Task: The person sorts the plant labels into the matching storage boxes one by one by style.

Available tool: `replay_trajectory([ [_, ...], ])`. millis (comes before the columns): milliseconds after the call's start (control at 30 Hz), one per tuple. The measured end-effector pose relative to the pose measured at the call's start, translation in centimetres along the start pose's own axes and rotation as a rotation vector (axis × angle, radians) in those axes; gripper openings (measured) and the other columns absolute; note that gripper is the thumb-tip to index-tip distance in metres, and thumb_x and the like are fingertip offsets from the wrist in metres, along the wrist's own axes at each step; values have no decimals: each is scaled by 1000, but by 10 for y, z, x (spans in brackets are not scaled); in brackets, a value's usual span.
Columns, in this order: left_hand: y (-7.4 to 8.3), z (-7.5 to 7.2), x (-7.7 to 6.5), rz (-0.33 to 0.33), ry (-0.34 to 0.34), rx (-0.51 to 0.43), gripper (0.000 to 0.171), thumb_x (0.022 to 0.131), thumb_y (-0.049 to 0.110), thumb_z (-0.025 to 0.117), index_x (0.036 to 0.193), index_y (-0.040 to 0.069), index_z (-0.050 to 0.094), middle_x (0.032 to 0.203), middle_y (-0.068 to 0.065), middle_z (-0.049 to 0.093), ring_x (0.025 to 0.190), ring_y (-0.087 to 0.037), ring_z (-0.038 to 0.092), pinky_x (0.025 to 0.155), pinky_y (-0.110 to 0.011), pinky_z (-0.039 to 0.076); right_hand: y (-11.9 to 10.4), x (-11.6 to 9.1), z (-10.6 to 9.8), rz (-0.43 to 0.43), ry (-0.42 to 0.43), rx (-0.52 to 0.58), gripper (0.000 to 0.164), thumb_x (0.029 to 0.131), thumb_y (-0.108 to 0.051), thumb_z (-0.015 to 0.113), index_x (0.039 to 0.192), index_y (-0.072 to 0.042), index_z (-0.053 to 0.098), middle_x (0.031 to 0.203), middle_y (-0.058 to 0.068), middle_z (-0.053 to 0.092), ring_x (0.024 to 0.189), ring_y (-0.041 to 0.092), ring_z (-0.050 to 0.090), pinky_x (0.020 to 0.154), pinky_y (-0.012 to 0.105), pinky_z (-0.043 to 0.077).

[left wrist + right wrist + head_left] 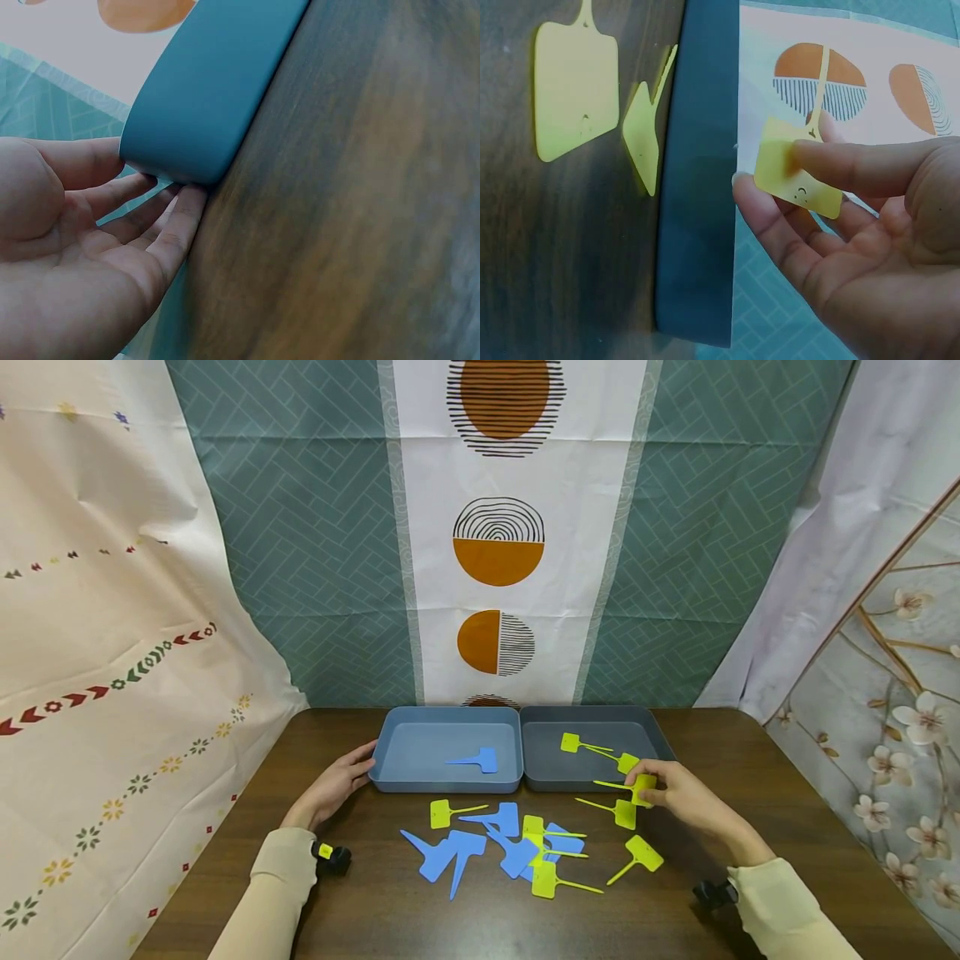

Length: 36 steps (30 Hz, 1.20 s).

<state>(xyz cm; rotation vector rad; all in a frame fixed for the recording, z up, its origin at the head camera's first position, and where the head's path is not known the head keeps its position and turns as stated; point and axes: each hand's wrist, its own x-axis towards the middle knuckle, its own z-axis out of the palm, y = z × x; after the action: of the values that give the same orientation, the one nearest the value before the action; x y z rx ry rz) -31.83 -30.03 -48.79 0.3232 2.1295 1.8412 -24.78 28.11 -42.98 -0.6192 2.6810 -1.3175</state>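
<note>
My right hand (682, 793) pinches a yellow T-shaped plant label (776, 161) by its flat head, thumb on one face and fingers behind, over the front right of the dark grey tray (547, 762). Two other yellow labels (570, 742) lie in that tray. With its fingertips, my left hand (337, 787) touches the left end of the blue tray (446, 787); its fingers are fairly straight in the left wrist view. One blue plant label (488, 760) lies inside the blue tray.
Several blue labels (435, 862) and yellow labels (543, 881) lie loose and partly overlapping on the brown table (420, 927) before the trays. A yellow label (625, 814) sits just in front of the dark tray. Patterned cloth (315, 527) hangs behind the table.
</note>
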Motion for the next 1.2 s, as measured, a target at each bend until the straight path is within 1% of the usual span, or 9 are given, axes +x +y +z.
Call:
replay_trajectory([
  [133,-2,0,0,-4,5,-2,58,115,12,34,166,0,10,172,-23,11,157,-40,16,126,-57,17,-3,0,-2,-6,44,-11,15,95,9,65,108,1,69,109,14,65,85,20,56,71,29,56],
  [267,-1,0,0,0,8,-8,58,115,13,34,167,1,10,172,-22,12,157,-39,16,127,-56,16,-4,0,-6,-10,97,-38,16,94,9,67,107,0,70,106,13,67,77,17,55,67,29,55],
  [400,0,0,0,4,-2,-8,58,115,13,33,166,0,9,172,-24,10,157,-41,16,127,-57,16,-8,3,-11,-26,123,-60,17,94,10,67,107,0,70,104,15,69,75,15,54,65,27,54],
  [567,0,1,0,3,-9,-1,58,116,14,32,167,1,9,171,-25,8,156,-42,16,126,-59,16,-15,10,-19,-52,123,-115,19,94,12,66,108,0,70,108,17,69,75,16,52,63,25,50],
  [767,-1,-1,-1,-3,5,1,57,116,13,32,167,2,9,172,-22,9,157,-39,17,127,-57,17,-24,26,-31,-52,101,-139,20,95,12,64,111,2,70,108,19,68,76,22,60,67,27,57],
  [867,-2,-2,-1,2,1,8,57,116,13,31,167,2,9,172,-23,9,157,-40,17,127,-57,17,-29,37,-36,-59,102,-163,22,94,11,67,114,2,70,104,17,69,77,24,63,68,28,58],
  [1033,-3,-1,0,1,3,2,58,115,14,33,167,1,9,172,-23,10,157,-40,17,127,-57,17,-34,52,-42,-50,115,-174,25,91,10,72,114,2,68,97,12,71,79,24,66,69,32,58],
  [1133,-2,0,0,2,0,3,59,115,15,34,167,1,9,172,-23,10,157,-40,17,126,-57,17,-35,59,-44,-39,109,-166,23,92,8,72,114,1,68,95,11,72,80,25,68,70,34,58],
  [1200,-2,0,0,-1,1,7,59,115,14,34,167,1,9,172,-23,10,156,-40,17,126,-56,18,-35,64,-45,-40,104,-168,22,94,8,70,115,2,68,95,11,73,79,25,68,70,34,58],
])
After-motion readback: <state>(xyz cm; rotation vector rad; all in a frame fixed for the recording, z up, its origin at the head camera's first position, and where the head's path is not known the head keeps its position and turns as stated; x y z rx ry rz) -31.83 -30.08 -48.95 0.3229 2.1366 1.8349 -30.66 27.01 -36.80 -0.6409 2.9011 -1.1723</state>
